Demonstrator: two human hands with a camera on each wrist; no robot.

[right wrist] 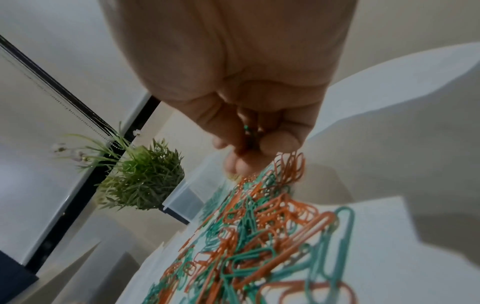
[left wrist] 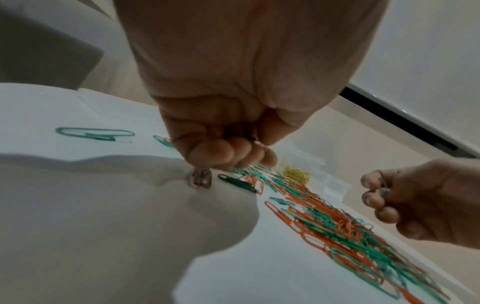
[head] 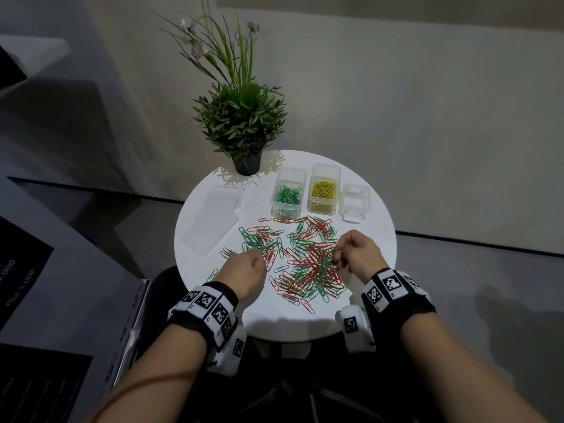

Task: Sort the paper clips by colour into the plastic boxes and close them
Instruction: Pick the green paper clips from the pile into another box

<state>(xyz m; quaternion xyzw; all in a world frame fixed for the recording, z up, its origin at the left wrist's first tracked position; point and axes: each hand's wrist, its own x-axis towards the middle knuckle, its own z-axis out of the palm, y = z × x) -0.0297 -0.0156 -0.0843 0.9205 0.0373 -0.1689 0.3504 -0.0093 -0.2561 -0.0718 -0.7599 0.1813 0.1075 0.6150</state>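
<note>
**Bright spot on the worktop, murky everywhere else**

Lit hard from above: white worktop [head: 360, 227] nearly blown out in the head view, room around it sunk in dim grey. Crisp leafy shadows under the potted plant [head: 241, 117], soft dark blobs beneath both forearms at the near rim. Heavy wide-angle bending at the head view's edges, wall lines curving. Wrist views noisy and smeary; left hand [left wrist: 233, 102] and right hand [right wrist: 246, 82] up close, soft and out of focus. Big grey shadow across the worktop in the left wrist view. Paper clips [right wrist: 259, 236] nearest the lens blurred.
</note>
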